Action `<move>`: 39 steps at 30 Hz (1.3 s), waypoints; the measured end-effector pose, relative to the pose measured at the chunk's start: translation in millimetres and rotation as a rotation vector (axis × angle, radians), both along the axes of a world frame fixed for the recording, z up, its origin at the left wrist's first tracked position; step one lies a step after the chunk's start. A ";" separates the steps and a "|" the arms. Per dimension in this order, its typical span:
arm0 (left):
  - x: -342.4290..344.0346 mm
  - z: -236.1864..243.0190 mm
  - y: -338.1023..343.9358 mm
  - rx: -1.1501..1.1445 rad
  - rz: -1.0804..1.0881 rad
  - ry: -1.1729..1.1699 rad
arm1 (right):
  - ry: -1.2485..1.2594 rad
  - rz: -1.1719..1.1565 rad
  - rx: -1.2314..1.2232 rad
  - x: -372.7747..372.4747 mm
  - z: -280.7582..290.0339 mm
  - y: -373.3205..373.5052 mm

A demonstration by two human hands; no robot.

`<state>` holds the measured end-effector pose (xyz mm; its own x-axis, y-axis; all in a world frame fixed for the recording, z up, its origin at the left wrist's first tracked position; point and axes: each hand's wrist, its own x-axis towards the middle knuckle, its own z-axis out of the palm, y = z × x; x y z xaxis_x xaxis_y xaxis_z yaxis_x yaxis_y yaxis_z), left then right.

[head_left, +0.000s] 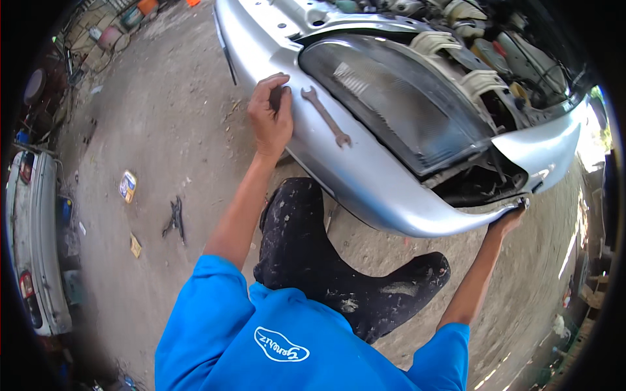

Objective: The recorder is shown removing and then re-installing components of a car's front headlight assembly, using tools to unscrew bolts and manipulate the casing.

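My left hand is at the silver bumper's upper left, fingers loosely curved and apart from the thumb, with nothing clearly held. A rusty open-ended wrench lies on the bumper just right of it. My right hand grips the bumper's right end from below, fingers partly hidden by it. Behind the bumper sit a headlamp with a hazy lens and a dark opening below it.
The engine bay is at upper right. My dark-trousered knees are bent below the bumper. Black pliers and scraps lie on the dirt floor. A detached silver panel with red lamps lies far left, clutter behind it.
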<state>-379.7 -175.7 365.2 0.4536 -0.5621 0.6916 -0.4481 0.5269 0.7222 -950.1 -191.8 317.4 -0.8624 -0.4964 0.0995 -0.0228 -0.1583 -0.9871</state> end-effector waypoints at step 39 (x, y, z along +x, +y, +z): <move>102.0 -15.1 90.4 1.156 0.548 -0.165 | 0.595 0.361 0.284 167.9 30.1 125.3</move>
